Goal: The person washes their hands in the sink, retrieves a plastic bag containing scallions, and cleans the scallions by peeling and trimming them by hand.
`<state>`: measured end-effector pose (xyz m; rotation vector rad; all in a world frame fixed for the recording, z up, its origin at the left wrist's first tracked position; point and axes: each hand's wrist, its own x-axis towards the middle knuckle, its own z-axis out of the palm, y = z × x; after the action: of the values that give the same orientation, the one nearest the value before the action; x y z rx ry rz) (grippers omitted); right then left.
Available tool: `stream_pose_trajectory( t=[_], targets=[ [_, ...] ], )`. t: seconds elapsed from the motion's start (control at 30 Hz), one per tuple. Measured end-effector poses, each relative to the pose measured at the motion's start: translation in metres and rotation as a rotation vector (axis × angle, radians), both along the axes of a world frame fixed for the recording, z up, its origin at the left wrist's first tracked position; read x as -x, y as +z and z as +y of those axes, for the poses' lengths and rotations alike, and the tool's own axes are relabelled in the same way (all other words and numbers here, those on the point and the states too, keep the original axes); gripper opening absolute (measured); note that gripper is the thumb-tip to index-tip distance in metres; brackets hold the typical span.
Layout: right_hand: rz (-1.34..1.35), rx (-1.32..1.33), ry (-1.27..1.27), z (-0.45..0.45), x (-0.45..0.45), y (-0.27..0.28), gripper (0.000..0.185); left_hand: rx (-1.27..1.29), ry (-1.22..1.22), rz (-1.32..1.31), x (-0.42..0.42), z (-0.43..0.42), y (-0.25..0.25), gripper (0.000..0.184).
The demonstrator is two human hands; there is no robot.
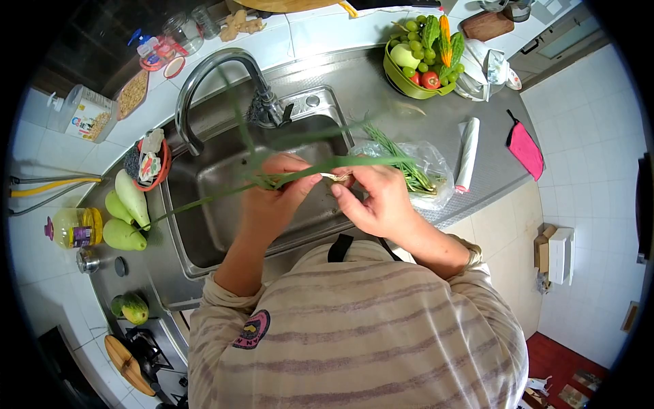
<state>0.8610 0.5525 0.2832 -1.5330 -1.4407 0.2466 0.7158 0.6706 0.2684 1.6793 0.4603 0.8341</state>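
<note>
Over the sink [225, 232] both my hands grip one scallion, a long green stalk with a pale root end. My left hand [276, 187] is closed round the lower stem, and long green leaves [204, 201] stretch out past it, some blurred. Fingers of my right hand [375, 194] pinch the whitish root tip [335, 176]. Just beyond the right hand, more scallions [395, 153] lie on a clear plastic bag [436, 167] on the steel counter.
The curved faucet [218, 58] arches over the sink's back left. A green basket of fruit and vegetables [402, 78] stands at the back right, near a white roll [467, 153] and a pink cloth [524, 150]. Pale green gourds [131, 198] and an oil bottle [78, 227] are left.
</note>
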Motion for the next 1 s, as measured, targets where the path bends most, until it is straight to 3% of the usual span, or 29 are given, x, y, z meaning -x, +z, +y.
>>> stream_pose_trajectory(
  t=[0.17, 0.23, 0.57, 0.63, 0.77, 0.83, 0.87, 0.9, 1.0],
  targets=[
    [-0.138, -0.032, 0.01, 0.002, -0.004, -0.008, 0.009, 0.092, -0.067, -0.004, 0.001, -0.001, -0.004, 0.007],
    [-0.22, -0.064, 0.023, 0.004, -0.004, -0.008, 0.008, 0.059, -0.083, 0.112, 0.003, 0.001, -0.008, 0.007],
    [-0.11, -0.089, 0.121, 0.004, -0.005, -0.019, 0.007, 0.217, -0.167, 0.111, 0.002, 0.003, -0.007, 0.008],
    [0.014, -0.097, 0.146, 0.003, -0.003, -0.022, 0.006, 0.556, -0.214, 0.127, 0.004, 0.006, -0.016, 0.009],
    [0.078, -0.177, 0.155, -0.002, -0.006, -0.021, 0.005, 0.766, -0.236, -0.001, 0.003, 0.009, -0.028, 0.01],
    [0.095, -0.249, 0.014, 0.002, -0.007, -0.031, 0.006, 0.797, -0.201, 0.004, 0.004, 0.007, -0.028, 0.01],
    [0.067, 0.001, 0.074, 0.0, -0.016, -0.043, 0.023, 0.798, -0.199, 0.005, 0.004, 0.007, -0.028, 0.01],
    [0.067, -0.002, 0.076, -0.001, -0.016, -0.052, 0.023, 0.789, -0.235, -0.015, 0.003, 0.008, -0.028, 0.01],
    [-0.394, 0.65, -0.008, 0.0, -0.011, -0.067, 0.06, 0.788, -0.299, -0.032, 0.003, 0.016, -0.034, 0.01]
  ],
)
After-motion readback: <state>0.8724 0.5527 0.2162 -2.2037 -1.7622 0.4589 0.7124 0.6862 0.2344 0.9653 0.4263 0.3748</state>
